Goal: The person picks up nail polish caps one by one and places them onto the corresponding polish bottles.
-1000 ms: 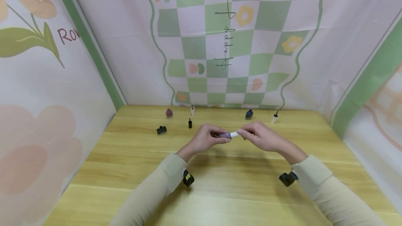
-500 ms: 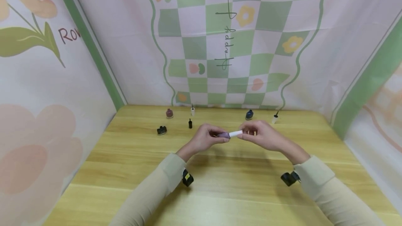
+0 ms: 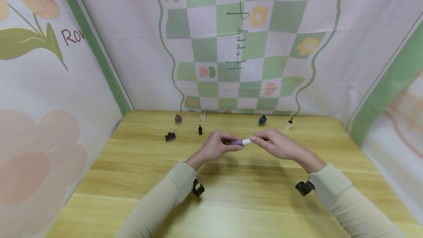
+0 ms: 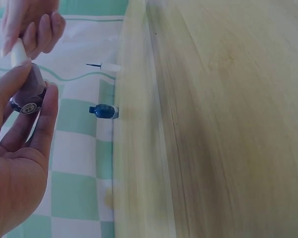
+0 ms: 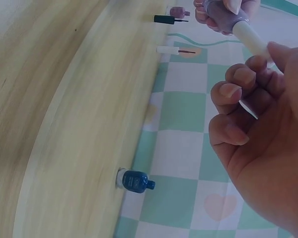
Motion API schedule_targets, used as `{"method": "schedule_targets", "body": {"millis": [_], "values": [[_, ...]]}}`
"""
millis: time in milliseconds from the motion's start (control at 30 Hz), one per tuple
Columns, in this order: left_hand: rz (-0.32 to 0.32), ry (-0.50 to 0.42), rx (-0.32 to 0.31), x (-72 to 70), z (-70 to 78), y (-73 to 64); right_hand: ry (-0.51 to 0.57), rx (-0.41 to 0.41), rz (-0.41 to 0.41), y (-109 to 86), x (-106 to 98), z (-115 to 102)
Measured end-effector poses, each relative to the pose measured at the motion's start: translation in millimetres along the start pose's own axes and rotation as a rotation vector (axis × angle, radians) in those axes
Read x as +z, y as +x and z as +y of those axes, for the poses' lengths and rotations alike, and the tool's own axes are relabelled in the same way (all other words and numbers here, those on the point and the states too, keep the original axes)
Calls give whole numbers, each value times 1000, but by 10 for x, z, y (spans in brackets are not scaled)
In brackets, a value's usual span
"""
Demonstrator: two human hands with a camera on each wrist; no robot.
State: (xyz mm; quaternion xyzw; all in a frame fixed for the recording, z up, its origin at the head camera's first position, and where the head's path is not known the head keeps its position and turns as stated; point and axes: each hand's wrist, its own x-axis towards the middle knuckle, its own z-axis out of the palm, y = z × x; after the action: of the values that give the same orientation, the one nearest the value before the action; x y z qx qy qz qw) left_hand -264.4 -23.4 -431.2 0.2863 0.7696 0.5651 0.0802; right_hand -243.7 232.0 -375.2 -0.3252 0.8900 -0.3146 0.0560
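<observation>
Above the middle of the table, my left hand grips a purple nail polish bottle between thumb and fingers; its base with a round label faces the left wrist camera. The bottle's white cap sits on its neck and points right. My right hand pinches the far end of that cap with thumb and forefinger, and its other fingers are loosely curled, as the right wrist view shows. Bottle and cap are held off the table, tilted nearly level.
Uncapped bottles stand towards the back: dark pink, black and blue. Brush caps stand with bristles up: a black cap, a white cap at left and another white cap at right. A patterned curtain hangs behind the table.
My right hand shifted slightly right along the white cap and opened its grip a little, then came back to pinch the cap's end. The left hand and bottle barely moved.
</observation>
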Motion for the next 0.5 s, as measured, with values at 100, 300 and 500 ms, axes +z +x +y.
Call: {"method": "schedule_targets", "body": {"millis": [100,300,500], "values": [[1,-2,1,8,-1,5,21,-4,-6,1,5,1],[7,-11,-3,19,-17,11,46,-8,11,-2,30,3],[14,-26,-10,25,-6,19,36,18,85,-18,32,17]]}}
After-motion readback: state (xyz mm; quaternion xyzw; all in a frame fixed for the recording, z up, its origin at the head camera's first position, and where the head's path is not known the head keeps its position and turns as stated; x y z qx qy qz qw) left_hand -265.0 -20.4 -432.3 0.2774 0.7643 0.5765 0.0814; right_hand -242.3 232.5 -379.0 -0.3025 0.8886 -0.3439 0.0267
